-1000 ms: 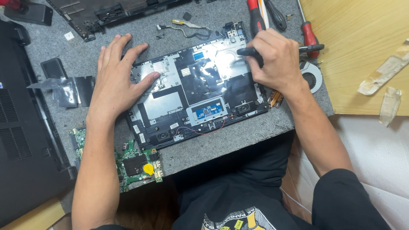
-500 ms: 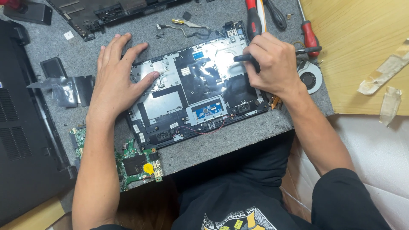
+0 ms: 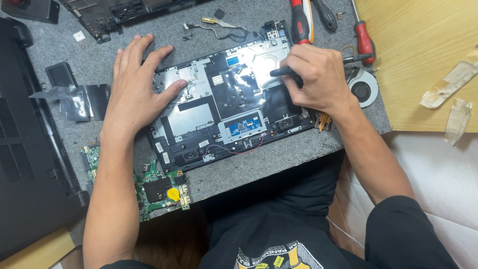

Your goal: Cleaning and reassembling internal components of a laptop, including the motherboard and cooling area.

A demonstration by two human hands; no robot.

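An opened laptop palmrest shell (image 3: pixel 224 107) lies on the grey mat, inner side up, with metal shielding, black film, a blue touchpad board and a thin red wire. My left hand (image 3: pixel 137 87) lies flat, fingers spread, on the shell's left end, pressing it down. My right hand (image 3: pixel 316 77) is closed around a black-handled screwdriver (image 3: pixel 284 72), whose tip points left onto the shell's upper right area by a shiny metal patch.
A green motherboard (image 3: pixel 159 187) hangs over the mat's near edge. A cooling fan (image 3: pixel 366 89), red-handled screwdrivers (image 3: pixel 363 40) and pliers (image 3: pixel 301 20) lie at the right. Black laptop covers (image 3: pixel 30 149) sit at left and top. Wooden board (image 3: pixel 423 60) at right.
My right hand and the screwdriver have shifted slightly left and downward over the shell. My left hand stays pressed flat in the same place.
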